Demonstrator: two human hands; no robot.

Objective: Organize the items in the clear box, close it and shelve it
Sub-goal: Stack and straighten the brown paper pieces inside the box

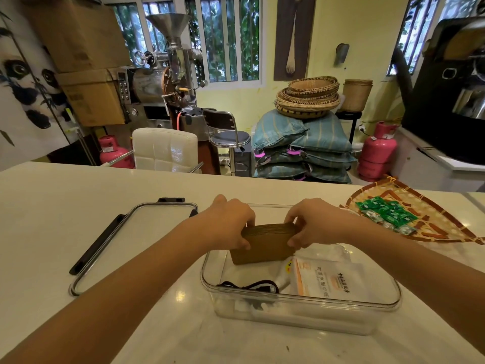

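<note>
A clear plastic box [301, 302] stands open on the white counter in front of me. Both hands hold a stack of brown paper sheets [265, 245] upright inside its far end: my left hand [231, 222] grips the stack's left edge, my right hand [312, 222] its right edge. Inside the box lie a white packet with orange print [328, 281], a white tube [284, 274] and a black cable [249, 287]. The box's clear lid with black clasps [131, 240] lies flat to the left.
A woven bamboo tray [433, 222] holding several green sachets [385, 211] sits at the right on the counter [65, 200]. Beyond the counter's far edge stand a white chair, a stool, stacked sacks, baskets and pink gas cylinders.
</note>
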